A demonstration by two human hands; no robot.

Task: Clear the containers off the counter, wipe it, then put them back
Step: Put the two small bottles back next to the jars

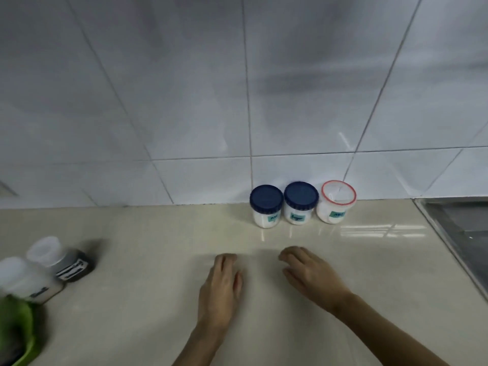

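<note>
Three small labelled jars of white powder stand in a row against the tiled wall: a blue-lidded jar (266, 206), a second blue-lidded jar (301, 203) and a jar with a clear, red-rimmed lid (336, 201). My left hand (221, 283) and my right hand (311, 276) hover over the beige counter (158, 260) in front of the jars, palms down, fingers loosely spread, holding nothing. Both hands are a short way from the jars and touch none of them.
At the left edge stand a dark bottle with a white cap (66, 260) and a white-capped pale bottle (26, 282). A green object (18, 328) sits at the bottom left corner. A steel sink (459, 233) borders the counter on the right.
</note>
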